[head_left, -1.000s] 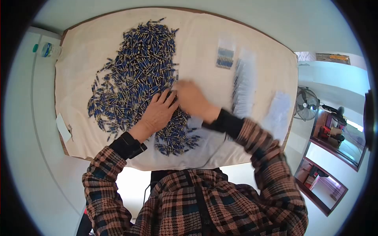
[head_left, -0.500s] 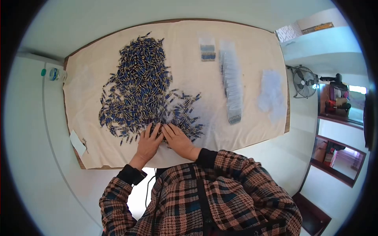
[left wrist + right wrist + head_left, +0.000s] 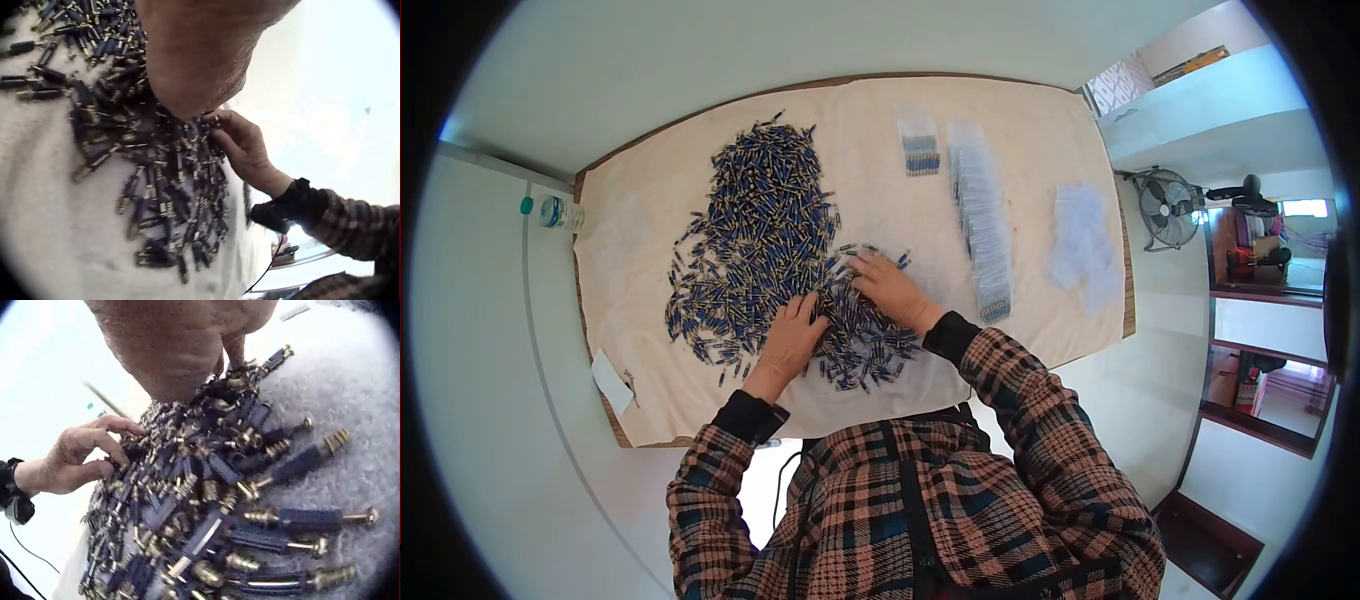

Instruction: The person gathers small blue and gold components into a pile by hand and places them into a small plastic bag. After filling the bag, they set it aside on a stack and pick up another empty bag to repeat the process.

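A broad heap of small dark-blue parts [image 3: 765, 210] with brass-coloured ribbed ends and pins covers the left and middle of the cloth. Its near right lobe lies between my two hands. My left hand [image 3: 791, 335] rests at the lobe's left side, fingers forward among the parts. Across from it, my right hand [image 3: 892, 292] reaches over the lobe's upper right, its fingertips on the parts. Seen from the right wrist, the left hand [image 3: 78, 456] has loosely bent fingers touching the heap. Loose parts [image 3: 312, 517] lie close under the right wrist; that hand's own fingertips are mostly hidden there.
Right of the heap lies a long row of overlapping clear bags [image 3: 980, 230], with one filled bag [image 3: 921, 155] beside it. Further right are clear plastic bags [image 3: 1085, 240]. A white card [image 3: 611, 380] is at the left edge, a bottle [image 3: 560, 212] beyond it. A fan [image 3: 1165, 208] stands right.
Both hands came together low at the heap's near edge, then parted; the right moved up and right over the parts. The near lobe looks more gathered than half a second ago. The camera view shifted.
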`<state>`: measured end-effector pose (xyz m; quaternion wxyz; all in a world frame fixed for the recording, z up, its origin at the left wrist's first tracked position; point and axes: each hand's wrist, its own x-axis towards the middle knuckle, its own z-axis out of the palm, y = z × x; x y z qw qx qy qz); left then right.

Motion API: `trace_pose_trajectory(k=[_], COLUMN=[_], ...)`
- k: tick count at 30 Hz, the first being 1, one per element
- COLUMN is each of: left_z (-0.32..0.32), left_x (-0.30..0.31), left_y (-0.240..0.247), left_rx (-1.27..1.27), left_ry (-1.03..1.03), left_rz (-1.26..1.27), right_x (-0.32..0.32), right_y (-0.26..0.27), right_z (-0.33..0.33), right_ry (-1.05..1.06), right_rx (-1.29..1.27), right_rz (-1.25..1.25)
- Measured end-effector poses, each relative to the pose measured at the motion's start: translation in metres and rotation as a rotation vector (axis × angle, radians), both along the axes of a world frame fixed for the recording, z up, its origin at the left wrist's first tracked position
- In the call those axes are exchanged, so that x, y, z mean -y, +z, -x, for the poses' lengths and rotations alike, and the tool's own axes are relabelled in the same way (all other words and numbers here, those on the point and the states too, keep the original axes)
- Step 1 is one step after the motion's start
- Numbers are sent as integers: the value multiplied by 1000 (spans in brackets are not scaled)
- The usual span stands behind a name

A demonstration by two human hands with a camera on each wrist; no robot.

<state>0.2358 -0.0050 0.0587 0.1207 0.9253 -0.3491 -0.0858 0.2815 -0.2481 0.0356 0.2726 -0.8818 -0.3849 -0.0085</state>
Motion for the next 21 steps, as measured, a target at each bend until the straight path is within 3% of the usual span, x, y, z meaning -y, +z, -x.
trace_pose_trajectory(k=[1,4,6,9,12,14,17,19,21], left_z=[-8,-25,-32,-29,-9,7,28,37,34], left_x=[6,31,49,57,55,43,10,-13,-19], left_y=[9,37,32,13,-4,-6,-6,1,10], left_rx=[-1,-334,-256,-101,74,60,36,46,56], left_ry=[-4,21,-3,-44,-24,-30,-28,8,20], left_rz=[-1,-90,-4,151,120,98,48,-24,-62], right_x=[0,7,13,15,-15,-37,-59,-63,-55], right_y=[6,24,23,7,14,17,18,26,31], right_z=[-3,8,11,12,34,55,87,100,89], right_ry=[-116,-317,-414,-596,-529,-505,-584,-320,-288], right_rx=[10,-125,-191,-32,11,36,-78,-121,-174], right_rz=[-6,-75,-107,225,377,451,306,83,24])
